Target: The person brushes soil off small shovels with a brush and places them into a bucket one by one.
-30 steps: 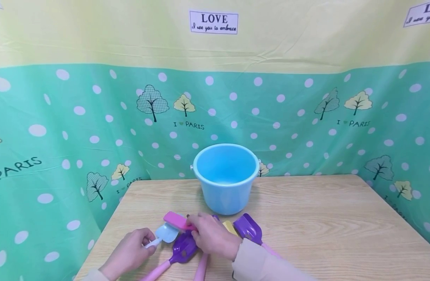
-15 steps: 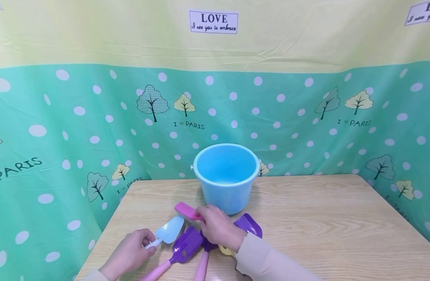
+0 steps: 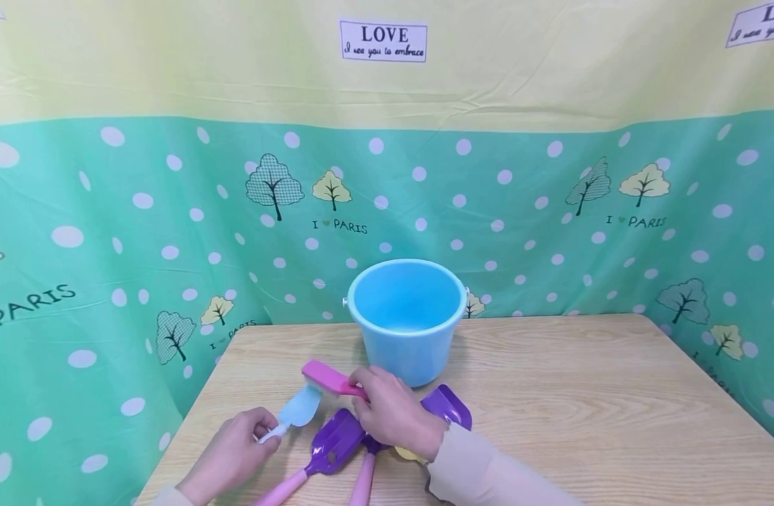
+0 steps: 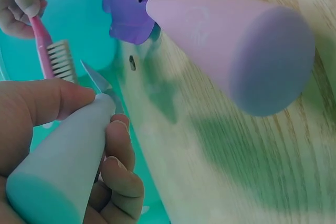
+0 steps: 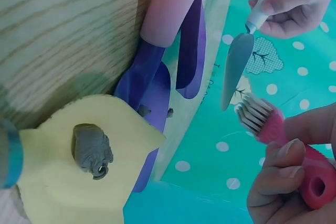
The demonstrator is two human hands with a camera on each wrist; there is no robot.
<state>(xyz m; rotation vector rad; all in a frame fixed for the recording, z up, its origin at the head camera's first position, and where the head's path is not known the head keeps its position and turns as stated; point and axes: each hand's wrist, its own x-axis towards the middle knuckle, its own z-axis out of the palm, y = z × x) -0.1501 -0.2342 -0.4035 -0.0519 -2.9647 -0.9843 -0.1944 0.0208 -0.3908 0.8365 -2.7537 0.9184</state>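
Right hand [image 3: 394,413]: bare; right sleeve [image 3: 488,465]: pale beige, wrist-length. Left hand [image 3: 230,448]: bare; left sleeve [image 3: 173,497]: pale, partly visible

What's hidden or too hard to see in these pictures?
Blue shovel, handle end: head view, inside the left hand.
Brush, handle end: head view, inside the right hand.
Middle purple shovel, blade: head view, mostly behind the right hand.
Right purple shovel, handle: head view, behind the sleeve.
Yellow tool, handle: right wrist view, cut off by the left edge.
Lump on it: right wrist view, too unclear to name.
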